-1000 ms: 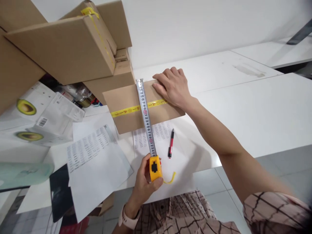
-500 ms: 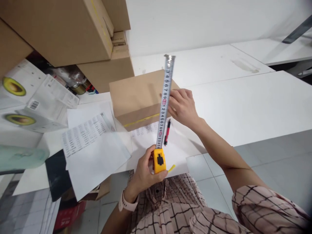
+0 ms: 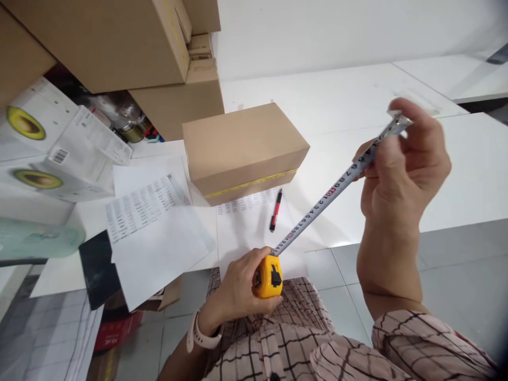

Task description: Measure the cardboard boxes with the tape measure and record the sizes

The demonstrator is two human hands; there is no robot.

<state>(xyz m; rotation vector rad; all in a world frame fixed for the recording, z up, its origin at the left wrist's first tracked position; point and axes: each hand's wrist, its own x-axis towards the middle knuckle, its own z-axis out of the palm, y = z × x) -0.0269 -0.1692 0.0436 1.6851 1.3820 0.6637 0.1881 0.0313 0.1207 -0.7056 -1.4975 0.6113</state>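
Observation:
My left hand is wrapped round the yellow case of a tape measure, low in front of my body. Its silver blade slants up and to the right, pulled well out. Near the blade's metal end, my right hand pinches the strip between thumb and fingers. Beyond the case sits a closed cardboard box with yellow tape along its side. A red and black pen lies on a printed sheet in front of the box.
Large cardboard boxes are stacked at the left. White boxes with avocado pictures stand below them. Printed papers overhang the front edge of the white table, partly over a black flat object.
My right hand has moved right and toward me, taking hold of the blade near its end. The blade has swung from nearly upright to a slant. The box stays put.

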